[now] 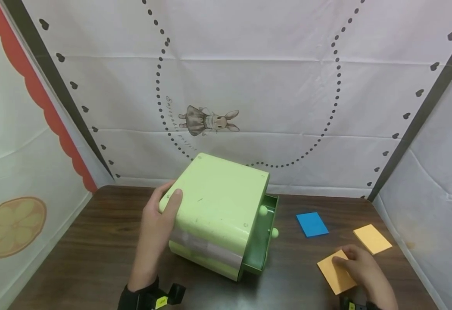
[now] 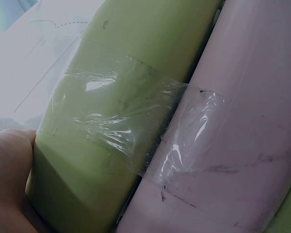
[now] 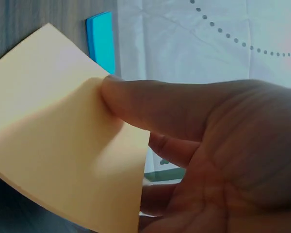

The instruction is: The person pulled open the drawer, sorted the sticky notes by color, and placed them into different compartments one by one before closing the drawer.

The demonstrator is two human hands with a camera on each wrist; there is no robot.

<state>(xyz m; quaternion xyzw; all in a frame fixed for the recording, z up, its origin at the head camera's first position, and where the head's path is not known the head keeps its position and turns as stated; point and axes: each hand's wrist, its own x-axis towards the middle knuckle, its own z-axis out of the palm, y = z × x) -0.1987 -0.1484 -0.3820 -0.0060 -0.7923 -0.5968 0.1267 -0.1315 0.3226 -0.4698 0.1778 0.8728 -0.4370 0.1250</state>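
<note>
My left hand (image 1: 160, 226) grips the left side of a light green drawer box (image 1: 218, 193), its thumb on the top. In the left wrist view, clear tape (image 2: 131, 121) spans the seam between a green panel and a pinkish panel (image 2: 233, 116). On the box's right side a lower drawer (image 1: 262, 241) stands pulled out. Two round knobs show, one (image 1: 275, 233) on that drawer. Nearer the right edge, my right hand (image 1: 363, 267) pinches a pale orange sticky note pad (image 1: 336, 275), thumb on its upper face. The fingers beneath are partly hidden.
A blue sticky note pad (image 1: 313, 224) lies right of the box, and another pale orange pad (image 1: 372, 239) lies beyond my right hand. The dark wooden table (image 1: 105, 245) meets white printed cloth walls (image 1: 249, 99) at the back and both sides.
</note>
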